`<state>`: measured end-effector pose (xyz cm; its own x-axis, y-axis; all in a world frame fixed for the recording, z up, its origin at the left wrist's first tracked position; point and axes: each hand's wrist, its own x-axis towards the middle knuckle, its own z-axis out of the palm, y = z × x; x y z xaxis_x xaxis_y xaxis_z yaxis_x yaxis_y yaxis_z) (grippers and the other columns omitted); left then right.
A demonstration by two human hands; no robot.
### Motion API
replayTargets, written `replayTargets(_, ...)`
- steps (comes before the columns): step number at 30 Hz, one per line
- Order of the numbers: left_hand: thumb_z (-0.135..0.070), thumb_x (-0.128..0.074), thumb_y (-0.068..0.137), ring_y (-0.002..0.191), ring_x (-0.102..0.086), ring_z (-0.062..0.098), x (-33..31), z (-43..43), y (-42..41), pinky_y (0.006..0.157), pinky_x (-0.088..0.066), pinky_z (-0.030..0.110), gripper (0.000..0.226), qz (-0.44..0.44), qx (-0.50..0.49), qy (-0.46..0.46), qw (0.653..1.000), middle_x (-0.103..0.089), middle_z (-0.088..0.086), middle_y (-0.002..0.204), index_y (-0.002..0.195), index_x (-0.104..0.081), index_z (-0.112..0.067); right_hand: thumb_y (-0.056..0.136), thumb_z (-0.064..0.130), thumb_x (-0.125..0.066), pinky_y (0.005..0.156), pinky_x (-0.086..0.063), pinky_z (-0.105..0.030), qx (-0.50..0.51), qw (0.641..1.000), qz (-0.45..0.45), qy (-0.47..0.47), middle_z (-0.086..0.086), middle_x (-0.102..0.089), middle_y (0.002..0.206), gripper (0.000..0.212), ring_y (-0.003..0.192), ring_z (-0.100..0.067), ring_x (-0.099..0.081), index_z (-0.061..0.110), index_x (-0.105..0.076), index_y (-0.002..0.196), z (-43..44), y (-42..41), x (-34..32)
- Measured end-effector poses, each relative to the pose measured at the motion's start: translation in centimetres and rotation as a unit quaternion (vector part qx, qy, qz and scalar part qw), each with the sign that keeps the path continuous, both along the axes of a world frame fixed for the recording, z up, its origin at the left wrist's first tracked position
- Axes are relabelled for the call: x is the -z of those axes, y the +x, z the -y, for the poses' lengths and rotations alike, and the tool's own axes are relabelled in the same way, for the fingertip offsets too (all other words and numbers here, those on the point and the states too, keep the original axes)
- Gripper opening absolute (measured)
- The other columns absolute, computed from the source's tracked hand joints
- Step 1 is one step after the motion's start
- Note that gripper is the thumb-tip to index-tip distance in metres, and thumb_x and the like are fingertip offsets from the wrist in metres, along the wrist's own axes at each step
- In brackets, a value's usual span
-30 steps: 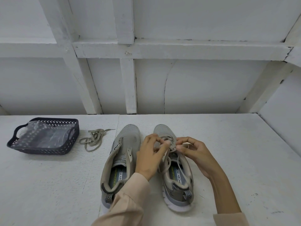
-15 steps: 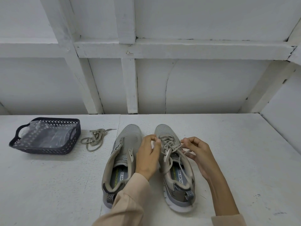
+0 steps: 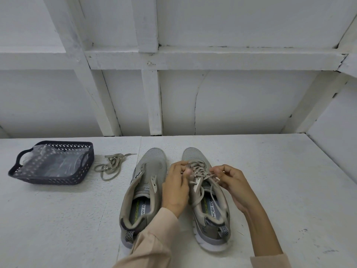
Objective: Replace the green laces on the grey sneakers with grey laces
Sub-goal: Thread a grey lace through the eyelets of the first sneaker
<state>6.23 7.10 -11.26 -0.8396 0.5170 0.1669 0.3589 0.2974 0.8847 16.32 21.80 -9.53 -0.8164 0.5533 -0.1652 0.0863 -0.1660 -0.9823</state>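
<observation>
Lace [image 3: 201, 174] on right sneaker [image 3: 191, 154] | left grip [image 3: 175, 186] pinches it | right grip [image 3: 231, 182] pinches it too, fingers curled

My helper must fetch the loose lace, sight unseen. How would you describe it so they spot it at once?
On the white table, look between the dark perforated plastic basket and the unlaced grey sneaker. The greyish flat lace lies there in a loose tangle, touching neither; the other lace is threaded in the second sneaker.

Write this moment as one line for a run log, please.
left hand: pinches lace | right hand: pinches lace | half-laced shoe: under hands | unlaced shoe: beside it | loose lace: beside basket
</observation>
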Motion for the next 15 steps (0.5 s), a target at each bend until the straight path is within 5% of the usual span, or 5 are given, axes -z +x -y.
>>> replayTargets(3, -0.043, -0.04, 0.093, 0.1, -0.065, 0.015, 0.7, 0.0, -0.1, 0.087, -0.052, 0.048, 0.018, 0.043, -0.021, 0.036, 0.998, -0.054, -0.025, 0.115, 0.084, -0.052, -0.035, 0.09, 0.019, -0.06, 0.073, -0.052, -0.02, 0.015, 1.0, 0.003, -0.024, -0.003, -0.071, 0.087, 0.018, 0.084, -0.012, -0.064, 0.004, -0.068, 0.092, -0.2, 0.0, 0.5)
replayTargets(9, -0.017, -0.046, 0.101, 0.086, -0.068, 0.011, 1.3, -0.2, -0.1, 0.086, -0.052, 0.056, 0.02, 0.118, -0.035, 0.109, 0.986, -0.054, -0.021, 0.114, 0.084, -0.057, -0.018, 0.095, 0.01, -0.055, 0.072, -0.052, -0.018, 0.019, 0.999, 0.006, -0.039, -0.007, -0.07, 0.089, 0.016, 0.085, -0.013, -0.064, 0.0, -0.066, 0.09, -0.3, 0.0, 0.6)
replayTargets(15, -0.031, -0.052, 0.098, 0.092, -0.067, 0.013, 0.7, 0.5, 0.1, 0.089, -0.053, 0.053, 0.011, 0.128, -0.016, 0.123, 0.984, -0.056, -0.023, 0.113, 0.088, -0.057, -0.027, 0.082, 0.024, -0.068, 0.082, -0.054, -0.024, 0.021, 1.0, 0.011, -0.009, -0.008, -0.07, 0.095, 0.027, 0.087, -0.016, -0.065, 0.002, -0.063, 0.098, 0.2, 0.5, -0.4)
